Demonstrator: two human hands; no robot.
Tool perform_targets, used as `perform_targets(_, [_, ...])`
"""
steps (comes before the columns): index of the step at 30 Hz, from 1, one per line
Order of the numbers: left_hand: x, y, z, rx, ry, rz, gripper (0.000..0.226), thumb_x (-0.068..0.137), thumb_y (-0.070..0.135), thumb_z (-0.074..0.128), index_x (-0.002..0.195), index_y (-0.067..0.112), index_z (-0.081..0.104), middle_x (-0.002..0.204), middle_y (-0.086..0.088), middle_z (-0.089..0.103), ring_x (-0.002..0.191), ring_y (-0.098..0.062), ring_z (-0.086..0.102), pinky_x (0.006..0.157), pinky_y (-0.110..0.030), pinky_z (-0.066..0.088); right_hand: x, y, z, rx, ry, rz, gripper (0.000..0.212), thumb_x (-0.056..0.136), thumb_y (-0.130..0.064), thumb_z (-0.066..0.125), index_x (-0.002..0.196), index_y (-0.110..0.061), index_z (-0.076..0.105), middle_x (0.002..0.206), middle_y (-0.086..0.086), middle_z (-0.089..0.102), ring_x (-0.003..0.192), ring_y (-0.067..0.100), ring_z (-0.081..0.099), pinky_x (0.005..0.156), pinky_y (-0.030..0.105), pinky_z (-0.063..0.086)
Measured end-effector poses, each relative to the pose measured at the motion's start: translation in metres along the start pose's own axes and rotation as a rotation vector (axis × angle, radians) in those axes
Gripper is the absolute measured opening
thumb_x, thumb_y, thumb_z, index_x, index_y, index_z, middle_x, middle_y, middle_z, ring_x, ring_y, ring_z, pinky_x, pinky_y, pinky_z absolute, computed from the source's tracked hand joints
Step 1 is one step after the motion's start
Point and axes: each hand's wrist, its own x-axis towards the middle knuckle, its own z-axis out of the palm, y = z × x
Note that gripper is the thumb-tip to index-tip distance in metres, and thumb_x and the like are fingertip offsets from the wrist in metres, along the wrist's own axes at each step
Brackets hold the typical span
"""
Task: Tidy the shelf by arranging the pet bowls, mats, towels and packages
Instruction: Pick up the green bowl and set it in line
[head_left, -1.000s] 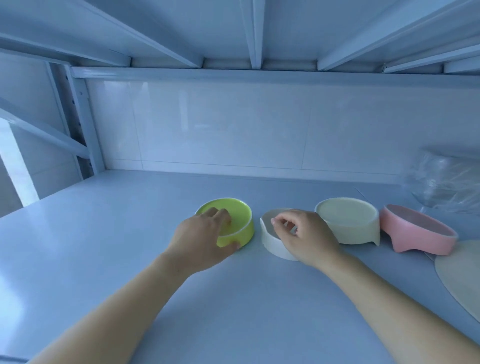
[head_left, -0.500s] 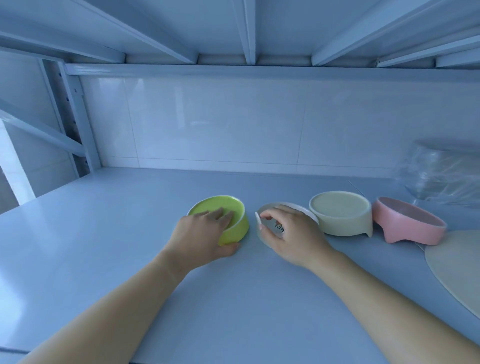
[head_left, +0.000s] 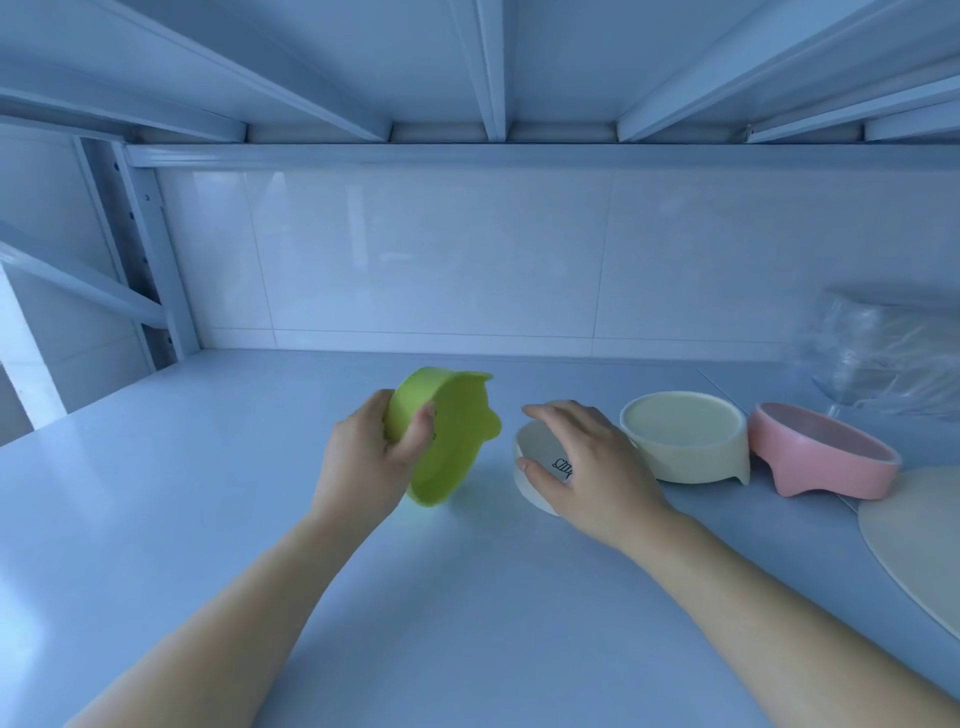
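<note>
On the shelf, our left grip was clamped on the green bowl, thumb across its wall. It held the bowl off the shelf and tipped on edge, feet turned right. We judged the tilt was meant for stacking it with its neighbour. Just beside it, our right grip was curled round the white bowl, thumb on the near rim. It steadied that bowl, slightly tilted, on the shelf, probably to pair the two. Next stood the cream bowl and the pink bowl, upright in a row. A round mat and a clear package lay farthest right.
</note>
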Motion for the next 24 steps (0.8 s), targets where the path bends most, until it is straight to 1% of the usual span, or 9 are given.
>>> perform_targets(3, [0.001, -0.001, 0.004, -0.159, -0.032, -0.134, 0.042, 0.091, 0.043, 0.048, 0.074, 0.005, 0.048, 0.060, 0.001, 0.040, 0.054, -0.018, 0.036, 0.049, -0.026, 0.029, 0.000, 0.000, 0.004, -0.023, 0.080, -0.075, 0.044, 0.082, -0.044, 0.049, 0.119, -0.022, 0.056, 0.118, -0.003, 0.058, 0.109, 0.020, 0.054, 0.084, 0.037, 0.050])
perform_targets(5, [0.002, -0.003, 0.004, -0.254, -0.033, -0.203, 0.034, 0.093, 0.040, 0.043, 0.077, 0.009, 0.047, 0.064, 0.002, 0.041, 0.059, -0.019, 0.038, 0.051, -0.027, 0.032, 0.000, -0.001, 0.007, -0.040, 0.108, -0.127, 0.037, 0.080, -0.039, 0.056, 0.113, -0.023, 0.059, 0.112, -0.004, 0.059, 0.105, 0.015, 0.052, 0.079, 0.034, 0.050])
perform_targets(8, [0.005, -0.004, 0.002, -0.399, -0.035, -0.372, 0.035, 0.094, 0.045, 0.038, 0.121, 0.025, 0.047, 0.091, 0.004, 0.057, 0.082, -0.020, 0.056, 0.072, -0.036, 0.052, -0.001, -0.004, 0.010, -0.080, 0.087, -0.207, 0.035, 0.079, -0.043, 0.050, 0.107, -0.025, 0.063, 0.110, -0.004, 0.062, 0.104, 0.013, 0.049, 0.080, 0.032, 0.046])
perform_targets(10, [0.005, -0.005, 0.001, -0.479, -0.064, -0.452, 0.039, 0.096, 0.043, 0.033, 0.134, 0.034, 0.037, 0.099, 0.009, 0.055, 0.086, -0.013, 0.057, 0.069, -0.035, 0.053, -0.001, -0.007, 0.013, -0.101, 0.066, -0.258, 0.036, 0.079, -0.046, 0.047, 0.105, -0.026, 0.064, 0.109, -0.007, 0.063, 0.105, 0.013, 0.049, 0.086, 0.036, 0.046])
perform_targets(13, [0.005, -0.002, -0.001, -0.519, -0.081, -0.469, 0.030, 0.098, 0.036, 0.028, 0.118, 0.030, 0.049, 0.094, 0.009, 0.059, 0.080, -0.007, 0.057, 0.055, -0.026, 0.047, 0.000, -0.016, 0.017, -0.180, 0.064, -0.336, 0.038, 0.081, -0.051, 0.044, 0.101, -0.028, 0.066, 0.105, -0.013, 0.065, 0.105, 0.007, 0.045, 0.096, 0.052, 0.041])
perform_targets(17, [0.006, -0.004, 0.001, -0.472, -0.076, -0.477, 0.029, 0.097, 0.035, 0.026, 0.113, 0.025, 0.048, 0.099, 0.000, 0.058, 0.083, -0.015, 0.058, 0.057, -0.028, 0.049, 0.003, -0.030, 0.024, -0.319, 0.063, -0.421, 0.035, 0.080, -0.051, 0.041, 0.090, -0.031, 0.068, 0.087, -0.020, 0.067, 0.098, 0.009, 0.059, 0.093, 0.067, 0.035])
perform_targets(20, [0.007, -0.006, 0.001, -0.430, -0.115, -0.508, 0.027, 0.096, 0.029, 0.027, 0.110, 0.022, 0.049, 0.097, -0.004, 0.058, 0.079, -0.017, 0.058, 0.057, -0.028, 0.049, 0.004, -0.033, 0.030, -0.349, 0.094, -0.428, 0.015, 0.076, -0.040, 0.063, 0.075, -0.026, 0.066, 0.065, -0.016, 0.063, 0.082, 0.013, 0.063, 0.089, 0.074, 0.036])
perform_targets(22, [0.007, -0.009, 0.000, -0.379, -0.157, -0.498, 0.027, 0.095, 0.027, 0.030, 0.107, 0.018, 0.053, 0.096, -0.005, 0.060, 0.080, -0.019, 0.059, 0.061, -0.031, 0.052, 0.003, -0.031, 0.029, -0.363, 0.113, -0.410, 0.016, 0.072, -0.036, 0.075, 0.067, -0.026, 0.063, 0.057, -0.014, 0.058, 0.075, 0.013, 0.061, 0.091, 0.073, 0.033])
perform_targets(24, [0.009, -0.015, -0.001, -0.229, -0.176, -0.408, 0.032, 0.094, 0.027, 0.030, 0.100, 0.008, 0.056, 0.091, -0.009, 0.059, 0.083, -0.024, 0.057, 0.068, -0.038, 0.054, 0.003, -0.027, 0.026, -0.352, 0.122, -0.399, 0.016, 0.072, -0.034, 0.076, 0.065, -0.027, 0.063, 0.054, -0.014, 0.056, 0.072, 0.013, 0.060, 0.094, 0.071, 0.033])
